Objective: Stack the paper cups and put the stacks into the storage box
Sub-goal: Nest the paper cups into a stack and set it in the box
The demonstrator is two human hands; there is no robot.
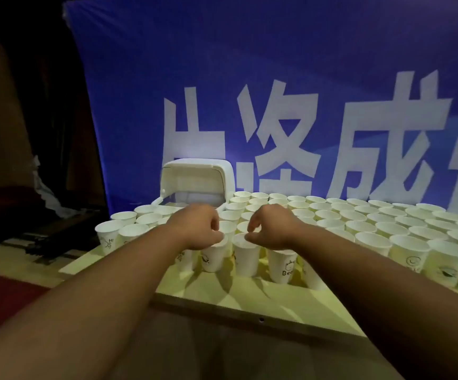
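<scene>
Many white paper cups (365, 229) stand upright in rows on a pale table (249, 297). A white storage box (192, 179) with its lid raised sits at the back left of the cups. My left hand (197, 229) reaches over the front row, its thumb and curled fingers pinching the rim of one paper cup (212, 259). My right hand (273, 229) is beside it, thumb on the near rim of the neighbouring cup (245, 257) and fingers curled over its mouth. Both cups stand on the table.
A blue banner (277, 91) with large white characters hangs right behind the table. Dark cloth and furniture (16, 215) fill the left. The table's front edge (260, 319) is near me, and red floor (0, 294) lies at the lower left.
</scene>
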